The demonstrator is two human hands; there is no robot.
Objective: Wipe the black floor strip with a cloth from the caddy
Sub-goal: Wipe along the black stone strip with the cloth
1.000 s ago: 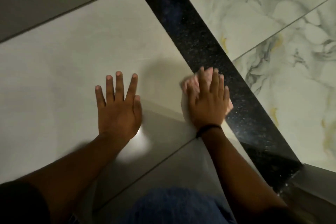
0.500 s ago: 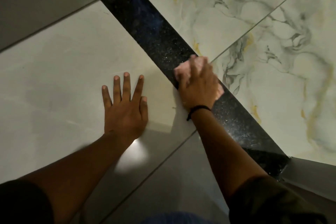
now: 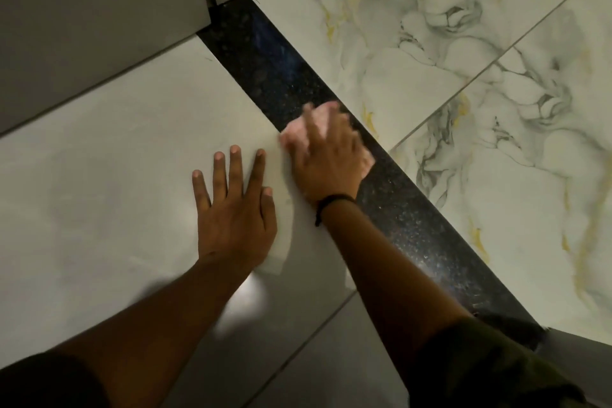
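Floor first: pale tiles [image 3: 109,149] spread on my left, veined marble tiles [image 3: 463,26] on my right, and the black floor strip [image 3: 420,222] ran diagonally between them from the far wall down toward me. My left hand [image 3: 235,212] lay flat on the pale tile, fingers spread apart, holding nothing. My right hand [image 3: 326,162] was blurred, palm down, pressing the pink cloth [image 3: 323,114] onto the strip's middle, fingers laid over it; whether they curled round it, I couldn't tell. A black band [image 3: 332,200] circled that wrist.
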